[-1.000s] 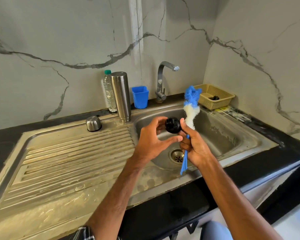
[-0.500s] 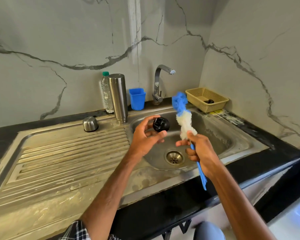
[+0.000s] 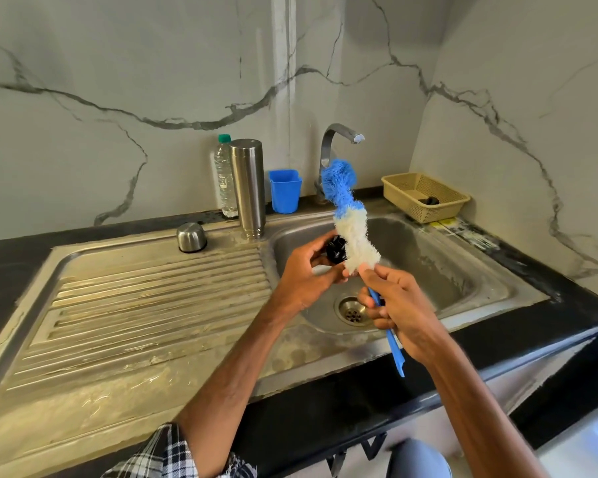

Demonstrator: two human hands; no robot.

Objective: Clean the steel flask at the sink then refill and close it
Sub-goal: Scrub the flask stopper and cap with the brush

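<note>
Over the sink basin (image 3: 428, 257) both hands work close together. The left hand (image 3: 304, 274) curls its fingers and thumb round a small black stopper (image 3: 335, 251), holding it above the basin's left half. The right hand (image 3: 401, 305), above the basin's near edge, has its fingers wrapped tight round the blue handle of a bottle brush (image 3: 356, 236). The bristles (white low down, blue at the tip) rise tilted toward the back of the basin and touch the stopper's right side.

The steel flask (image 3: 247, 188) stands upright on the rim at the basin's back left corner, well apart from both hands. A rounded steel cap (image 3: 191, 237) sits farther left of the basin, at the top of the ribbed drainboard (image 3: 135, 305). A clear plastic bottle (image 3: 224, 181) with a green lid stands just beside the flask, on the side away from the basin. Behind the basin, a blue cup (image 3: 285, 191) stands between flask and tap (image 3: 332, 146). A beige basket (image 3: 425, 196) rests at the basin's back right corner.
</note>
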